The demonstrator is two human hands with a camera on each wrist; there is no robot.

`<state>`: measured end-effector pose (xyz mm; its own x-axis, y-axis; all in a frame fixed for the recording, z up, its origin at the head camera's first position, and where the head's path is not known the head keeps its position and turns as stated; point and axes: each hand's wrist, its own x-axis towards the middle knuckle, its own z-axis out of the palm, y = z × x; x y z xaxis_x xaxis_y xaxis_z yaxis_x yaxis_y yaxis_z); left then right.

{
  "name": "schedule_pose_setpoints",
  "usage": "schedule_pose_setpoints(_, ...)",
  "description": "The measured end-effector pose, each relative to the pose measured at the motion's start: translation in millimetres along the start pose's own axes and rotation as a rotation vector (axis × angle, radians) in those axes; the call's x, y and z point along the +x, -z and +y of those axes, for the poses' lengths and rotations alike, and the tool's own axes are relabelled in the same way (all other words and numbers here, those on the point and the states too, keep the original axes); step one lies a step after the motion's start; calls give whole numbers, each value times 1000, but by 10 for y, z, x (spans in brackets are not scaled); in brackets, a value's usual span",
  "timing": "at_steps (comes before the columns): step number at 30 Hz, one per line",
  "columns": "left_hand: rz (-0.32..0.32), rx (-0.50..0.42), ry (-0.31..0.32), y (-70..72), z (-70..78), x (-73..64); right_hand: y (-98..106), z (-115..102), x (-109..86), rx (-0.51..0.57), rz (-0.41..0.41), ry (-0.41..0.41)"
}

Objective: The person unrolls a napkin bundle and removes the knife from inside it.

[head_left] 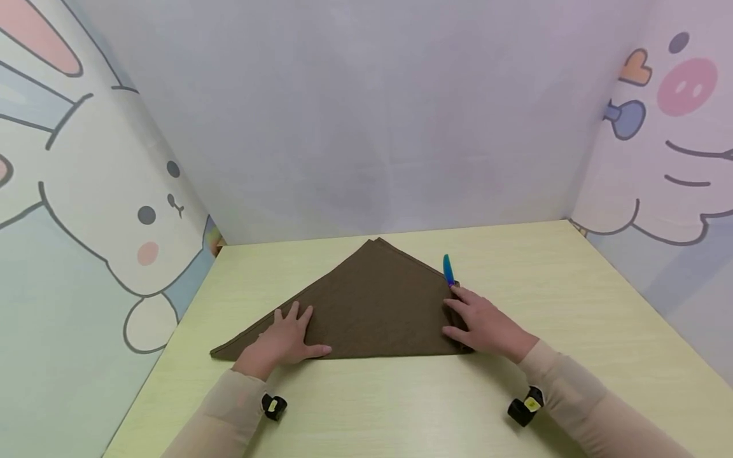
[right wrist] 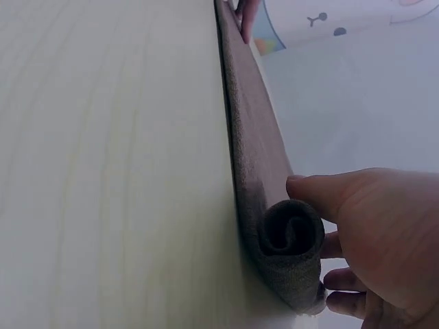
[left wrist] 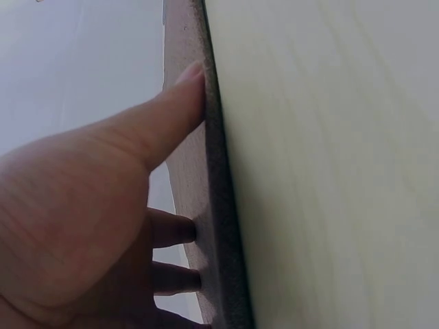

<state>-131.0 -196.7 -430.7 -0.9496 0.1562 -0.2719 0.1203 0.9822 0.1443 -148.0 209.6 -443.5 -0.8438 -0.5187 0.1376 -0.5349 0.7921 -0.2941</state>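
Observation:
A brown cloth lies folded into a broad triangle, and its right end is wound into a small roll. The coiled end of this roll shows in the right wrist view. From the roll's far end pokes a blue and purple knife, its lower part hidden in the cloth. My right hand holds the roll, with thumb and fingers bent over it. My left hand rests on the left part of the cloth, fingers spread and thumb along the near edge.
The cloth lies on a pale wooden table. Behind stands a plain light curtain. Panels with a cartoon rabbit and a pig flank the table at left and right.

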Motion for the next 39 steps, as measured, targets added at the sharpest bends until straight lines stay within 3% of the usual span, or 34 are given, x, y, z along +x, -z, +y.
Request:
schedule_pose_setpoints(7,-12,23,5,-23,43,39,-112,-42,52,-36,3,19)
schedule_pose_setpoints(14,-26,-5,-90,-52,466,93,-204,3,58,-53,-7,1)
schedule_pose_setpoints(18,-42,-13,-71,-52,615,122,-220,8,63,-46,-18,-2)
schedule_pose_setpoints(21,-54,-14,-48,-53,651,131,-210,22,45,-47,-9,-9)
schedule_pose_setpoints(39,-30,-56,-52,-73,660,135,-124,67,-29,-55,35,-8)
